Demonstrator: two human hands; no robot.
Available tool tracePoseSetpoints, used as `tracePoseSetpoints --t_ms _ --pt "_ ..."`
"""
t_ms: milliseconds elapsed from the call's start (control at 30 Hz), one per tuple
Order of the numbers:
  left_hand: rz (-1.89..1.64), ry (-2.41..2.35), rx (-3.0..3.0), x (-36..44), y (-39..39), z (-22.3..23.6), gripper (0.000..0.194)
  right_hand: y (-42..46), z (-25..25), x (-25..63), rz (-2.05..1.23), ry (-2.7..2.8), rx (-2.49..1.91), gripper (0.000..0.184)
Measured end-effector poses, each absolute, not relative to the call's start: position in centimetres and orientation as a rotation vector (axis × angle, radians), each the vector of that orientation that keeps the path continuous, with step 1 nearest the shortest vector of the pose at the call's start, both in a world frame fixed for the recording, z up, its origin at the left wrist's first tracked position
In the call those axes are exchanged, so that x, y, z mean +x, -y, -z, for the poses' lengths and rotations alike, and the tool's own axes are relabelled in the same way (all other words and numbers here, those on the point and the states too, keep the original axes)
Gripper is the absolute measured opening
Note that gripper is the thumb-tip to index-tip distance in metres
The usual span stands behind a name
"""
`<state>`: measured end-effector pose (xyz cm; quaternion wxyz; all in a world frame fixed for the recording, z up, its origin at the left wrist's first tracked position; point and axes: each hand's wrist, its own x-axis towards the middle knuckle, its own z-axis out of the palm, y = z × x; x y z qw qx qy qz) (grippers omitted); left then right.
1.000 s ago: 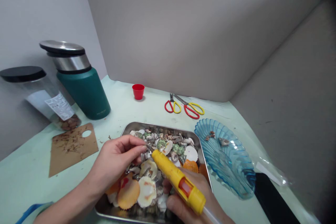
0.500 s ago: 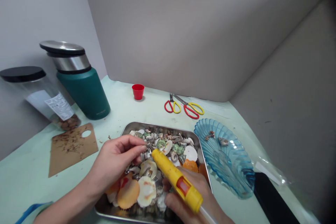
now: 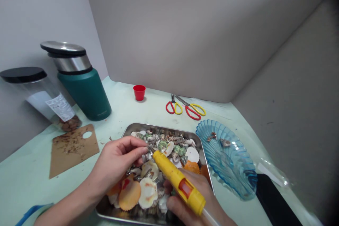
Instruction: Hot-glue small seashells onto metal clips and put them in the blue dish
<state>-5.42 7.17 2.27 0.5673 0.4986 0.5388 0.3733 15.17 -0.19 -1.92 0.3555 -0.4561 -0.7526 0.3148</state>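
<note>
My right hand (image 3: 194, 190) is wrapped round a yellow glue gun (image 3: 174, 178), with a translucent glue stick (image 3: 209, 218) coming out of its back end. The nozzle points up and left at the fingertips of my left hand (image 3: 120, 157). Thumb and forefinger there are pinched together on something small and dark, too small to name. Both hands are over a metal tray (image 3: 159, 126) full of seashells. An orange scallop shell (image 3: 129, 195) and a white scallop shell (image 3: 147, 193) lie near the front of it. My hands hide part of the tray.
A blue glass dish (image 3: 225, 162) holding a few small pieces stands right of the tray, beside a black object (image 3: 275, 197). Two pairs of scissors (image 3: 195, 111) and a red cup (image 3: 139, 93) are behind. A green bottle (image 3: 86, 91), clear jar (image 3: 53, 102) and brown board (image 3: 72, 152) stand left.
Almost nothing differs. Both hands keep the same hold, with the glue gun's nozzle still at my left fingertips.
</note>
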Motion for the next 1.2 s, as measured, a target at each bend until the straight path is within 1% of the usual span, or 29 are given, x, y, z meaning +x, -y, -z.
tracePoseSetpoints --t_ms 367,1000,1200 --pt "-0.884 -1.259 1.192 -5.6 -7.2 -2.2 0.016 0.3 1.8 15.2 -0.808 1.959 -1.179 0.043" --pt "-0.889 -1.295 1.199 -5.6 -7.1 -2.2 0.018 0.4 0.5 15.1 -0.743 1.896 -1.279 0.033" --pt "-0.886 -1.283 1.207 -5.6 -7.1 -2.2 0.016 0.4 0.6 14.9 -0.744 1.921 -1.232 0.036"
